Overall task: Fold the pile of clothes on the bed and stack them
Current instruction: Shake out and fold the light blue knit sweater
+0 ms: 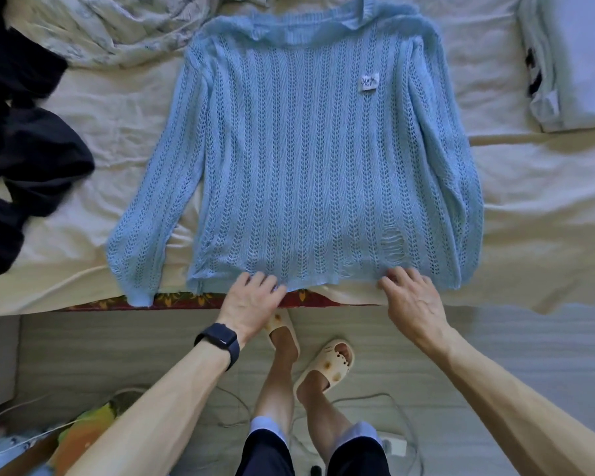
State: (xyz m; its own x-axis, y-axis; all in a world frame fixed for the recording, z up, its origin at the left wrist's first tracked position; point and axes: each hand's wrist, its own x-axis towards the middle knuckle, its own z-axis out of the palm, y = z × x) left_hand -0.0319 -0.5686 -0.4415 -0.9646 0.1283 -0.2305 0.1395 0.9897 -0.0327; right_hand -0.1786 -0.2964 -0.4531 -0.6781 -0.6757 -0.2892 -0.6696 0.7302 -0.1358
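Observation:
A light blue open-knit sweater (299,159) lies spread flat on the bed, neckline far from me, both sleeves lying down along its sides. A small white label sits on its right chest. My left hand (251,300), with a dark watch on the wrist, touches the bottom hem left of centre with its fingertips. My right hand (409,297) touches the hem right of centre, fingers spread and slightly bent. Whether either hand pinches the hem cannot be made out.
Dark clothes (18,149) lie heaped at the bed's left. A folded pale garment (571,63) sits at the far right. A crumpled patterned sheet (117,25) lies at the back left. Cream sheet (529,201) covers the bed. Cables and bags lie on the floor by my feet.

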